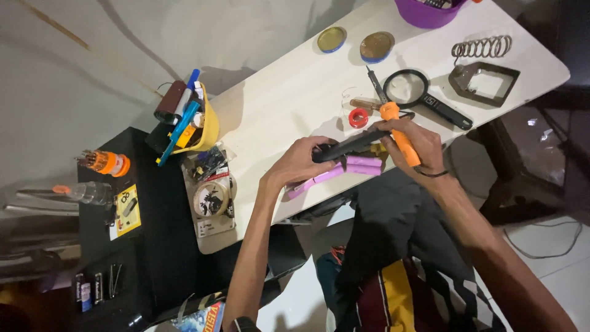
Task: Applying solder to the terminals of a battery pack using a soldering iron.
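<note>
far to the left, on the black side surface (160,203), an orange-capped bit holder (106,163) and a clear bottle (86,192) lie out of your working area. just right of them, the yellow cup (208,129) is tipped on its side at the table's left end, so its pens and markers fan out toward the wall. a round dial gauge (211,198) sits on a board just near of it.

your left hand (301,163) is closed around the near end of a black tool (347,146), steadying it level just above the purple cells (344,171). those cells lie at the near edge of the white table (295,92), between your two hands: several pale purple cylinders set end to end and side by side, like a small pack. part of the pack is hidden under your hands.

your right hand (415,142) grips the soldering iron (393,120) by its orange handle, pen-fashion, which keeps the thin dark tip pointing away from you, toward the far side.

the red tape roll (358,117) and the magnifying glass (413,88) rest just beyond the iron, within easy reach. further right, the coiled spring stand (485,74) waits empty.
</note>
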